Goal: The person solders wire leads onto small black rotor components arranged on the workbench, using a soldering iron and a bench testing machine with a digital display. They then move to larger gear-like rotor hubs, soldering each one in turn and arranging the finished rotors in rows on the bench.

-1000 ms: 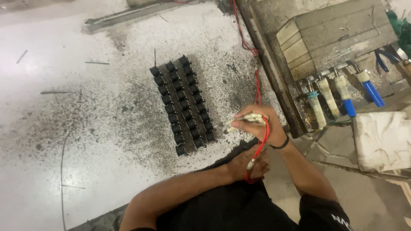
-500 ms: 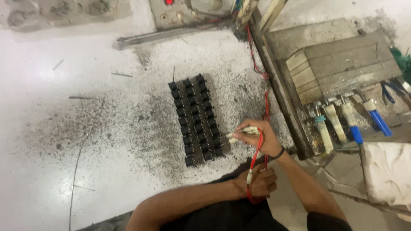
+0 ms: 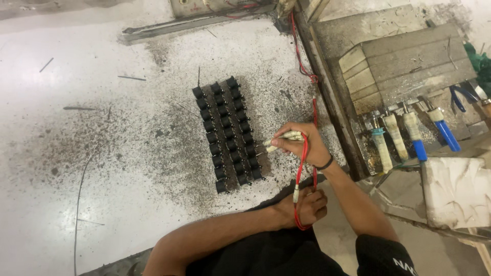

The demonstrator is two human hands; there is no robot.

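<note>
Head view, steeply down, close overhead

This is a workshop, likely one for electrical assembly or repair. The white bench [image 3: 102, 153] is scuffed and peppered with dark specks and burn marks, with stray wire offcuts [image 3: 76, 204] lying about. A block of small black parts [image 3: 227, 134] sits in neat rows on it. Red wire [image 3: 302, 56] trails down from gear at the top edge. On the right, a rough wooden rack [image 3: 409, 66] stands beside worn hand tools [image 3: 409, 138] with taped and blue handles, plus pliers [image 3: 460, 97]. Everything looks grimy and hard-used.
</note>
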